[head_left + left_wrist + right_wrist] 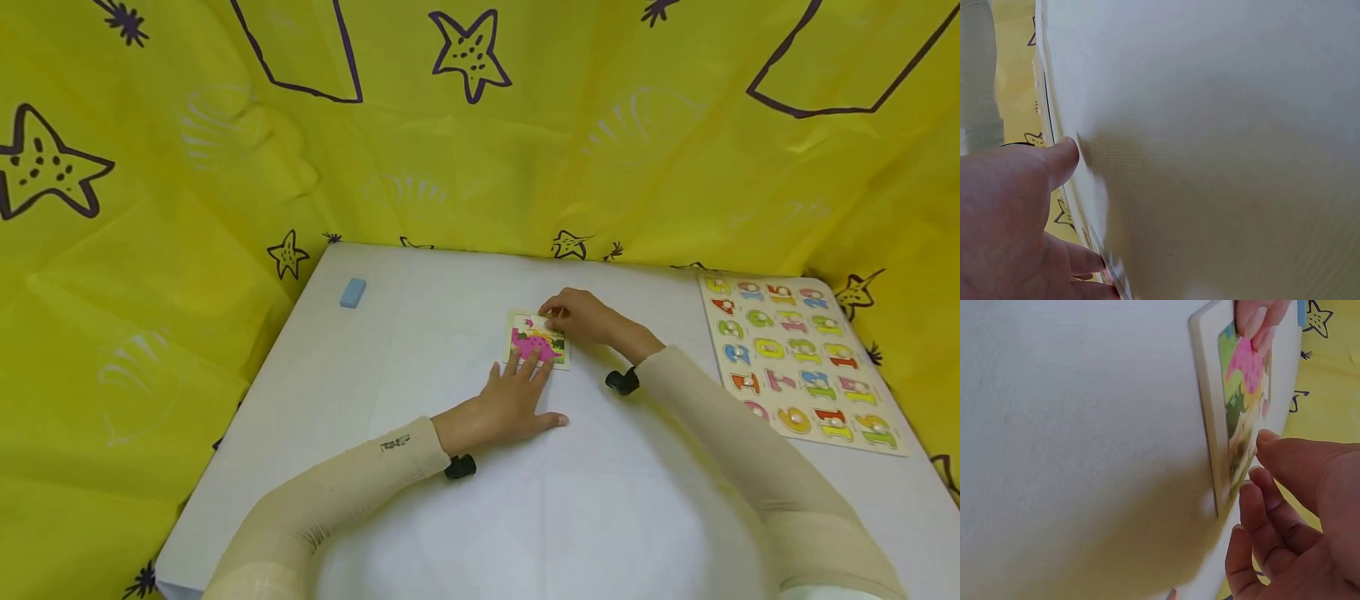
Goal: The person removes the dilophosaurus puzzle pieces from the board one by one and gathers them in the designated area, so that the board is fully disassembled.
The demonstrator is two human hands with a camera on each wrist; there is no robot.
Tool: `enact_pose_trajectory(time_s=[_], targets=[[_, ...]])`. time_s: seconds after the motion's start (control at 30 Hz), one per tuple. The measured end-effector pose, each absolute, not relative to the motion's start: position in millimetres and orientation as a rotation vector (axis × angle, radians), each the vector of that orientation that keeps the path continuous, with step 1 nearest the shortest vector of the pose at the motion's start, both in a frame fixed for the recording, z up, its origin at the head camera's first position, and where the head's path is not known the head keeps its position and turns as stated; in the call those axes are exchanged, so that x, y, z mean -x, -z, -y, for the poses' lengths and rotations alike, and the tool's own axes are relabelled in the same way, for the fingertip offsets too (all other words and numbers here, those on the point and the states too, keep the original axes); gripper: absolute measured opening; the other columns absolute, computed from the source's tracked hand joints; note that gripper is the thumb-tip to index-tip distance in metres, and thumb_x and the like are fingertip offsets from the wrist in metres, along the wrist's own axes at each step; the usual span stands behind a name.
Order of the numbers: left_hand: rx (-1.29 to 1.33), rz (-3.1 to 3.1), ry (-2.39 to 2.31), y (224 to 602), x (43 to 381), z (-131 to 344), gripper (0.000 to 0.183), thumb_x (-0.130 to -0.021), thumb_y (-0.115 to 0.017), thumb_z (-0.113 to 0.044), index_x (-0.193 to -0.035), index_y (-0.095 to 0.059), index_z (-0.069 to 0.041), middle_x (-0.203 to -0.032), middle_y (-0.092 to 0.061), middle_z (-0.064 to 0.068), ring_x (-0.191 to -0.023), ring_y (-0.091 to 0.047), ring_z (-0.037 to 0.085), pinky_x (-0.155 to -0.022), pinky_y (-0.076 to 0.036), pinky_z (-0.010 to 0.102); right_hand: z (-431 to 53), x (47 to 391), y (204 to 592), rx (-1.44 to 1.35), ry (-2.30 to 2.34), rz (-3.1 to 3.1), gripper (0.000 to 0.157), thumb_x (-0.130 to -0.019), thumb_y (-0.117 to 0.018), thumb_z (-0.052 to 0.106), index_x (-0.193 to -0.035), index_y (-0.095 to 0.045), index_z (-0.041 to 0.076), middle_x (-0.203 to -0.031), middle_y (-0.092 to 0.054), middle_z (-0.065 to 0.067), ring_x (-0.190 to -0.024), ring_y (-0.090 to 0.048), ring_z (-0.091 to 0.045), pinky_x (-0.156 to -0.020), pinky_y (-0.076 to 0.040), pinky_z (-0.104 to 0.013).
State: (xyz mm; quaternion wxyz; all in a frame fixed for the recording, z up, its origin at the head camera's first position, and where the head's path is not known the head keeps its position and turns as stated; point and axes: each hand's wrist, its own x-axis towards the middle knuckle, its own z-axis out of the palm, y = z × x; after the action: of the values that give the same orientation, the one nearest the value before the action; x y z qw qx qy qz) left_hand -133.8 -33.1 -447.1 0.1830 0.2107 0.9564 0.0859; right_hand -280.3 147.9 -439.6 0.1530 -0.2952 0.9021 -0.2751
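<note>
A small square dinosaur puzzle [534,342], with a pink dinosaur picture in a pale frame, lies on the white table. My left hand [513,408] rests straight, spread fingers on its near part, thumb out to the right over the tabletop. At the puzzle's far right corner, my right hand [588,317] has its thumb on the picture and curled fingertips at the edge. The right wrist view shows the puzzle [1247,369] from the side, the right hand [1325,512] by its edge and left fingertips [1260,322] on the picture.
A blue block [353,292] sits at the table's far left. On the right lies a number puzzle board [780,400] with colourful knobbed numbers, partly behind my right sleeve. A yellow patterned curtain [450,167] hangs along the back and sides of the table [360,350].
</note>
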Motion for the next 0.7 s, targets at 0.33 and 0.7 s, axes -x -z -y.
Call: enact_pose_trajectory(time_s=[0.33,0.7], targets=[[-0.599,-2.69,-0.229,447.9,135.7,34.3,0.096,-0.1,-0.051,-0.073,-0.17,-0.02,-0.015,-0.178,-0.013,0.01,-0.163,-0.01,0.042,-0.125,-0.023,0.065,-148.8,281.0,440.3,0.796,0.833,-2.556,0.029,-0.106,-0.064,0.013,-0.131,-0.074,0.004,-0.12,-0.068,-0.016,-0.109,-0.061,-0.031,-0.099,-0.049,-0.049],[-0.592,-2.679,-0.247,447.9,136.3,33.2,0.096,-0.1,-0.053,-0.072,-0.17,-0.02,-0.015,-0.178,-0.012,0.01,-0.163,-0.009,0.043,-0.125,-0.022,0.066,-146.7,281.4,446.5,0.832,0.873,-2.55,0.027,-0.101,-0.072,0.011,-0.125,-0.074,-0.002,-0.101,-0.067,-0.012,-0.093,-0.058,-0.024,-0.088,-0.049,-0.038]])
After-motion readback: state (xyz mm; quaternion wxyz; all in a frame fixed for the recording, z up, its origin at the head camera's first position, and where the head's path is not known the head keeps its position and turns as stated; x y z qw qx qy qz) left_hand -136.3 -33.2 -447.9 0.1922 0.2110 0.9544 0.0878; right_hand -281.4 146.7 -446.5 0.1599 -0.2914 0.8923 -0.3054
